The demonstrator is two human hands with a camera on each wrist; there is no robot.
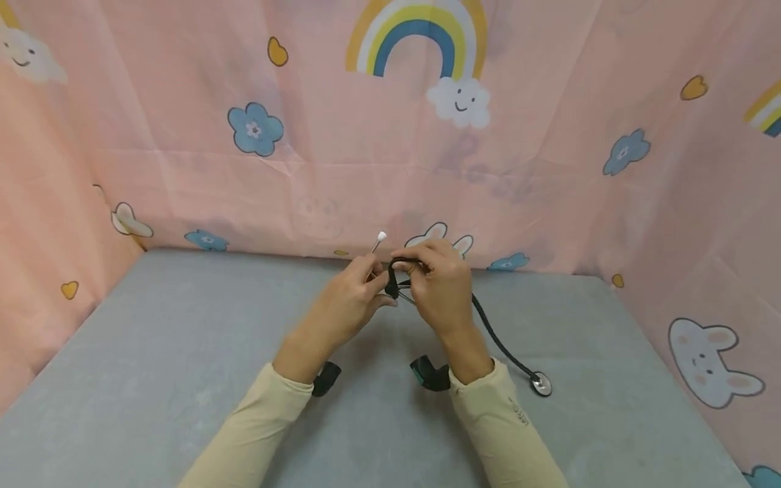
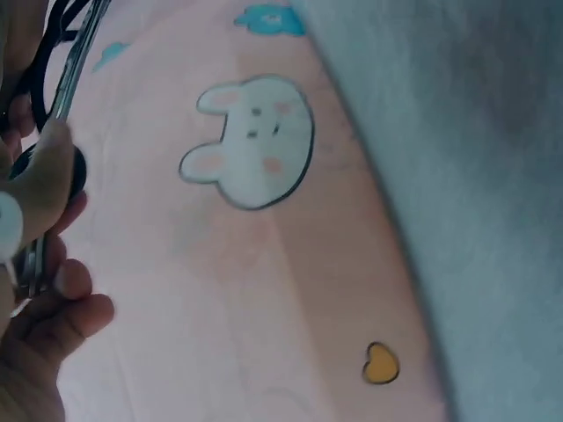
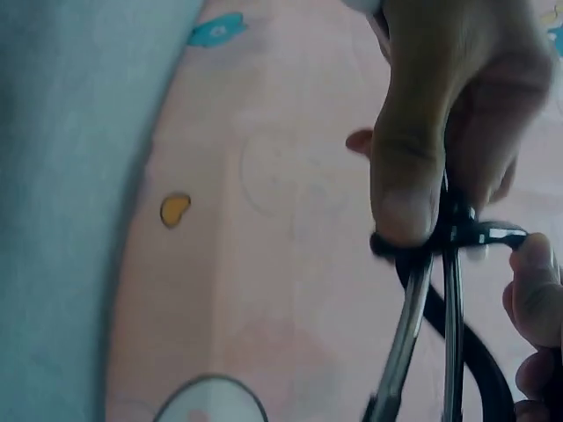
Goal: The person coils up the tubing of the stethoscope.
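A stethoscope with a black tube is held up above the grey table. My left hand grips its metal ear tubes, and a white ear tip pokes up past the fingers. A narrow black band crosses the ear tubes under the left thumb. My right hand pinches a bent black length beside the left fingers; in the right wrist view its fingertips meet the band's free end. The round metal chest piece hangs or lies to the right; which, I cannot tell.
The grey table spreads below both hands. Behind it and at both sides hangs a pink curtain printed with rainbows, flowers and rabbits. Black pieces are fixed at the wrists, beside the pale sleeves.
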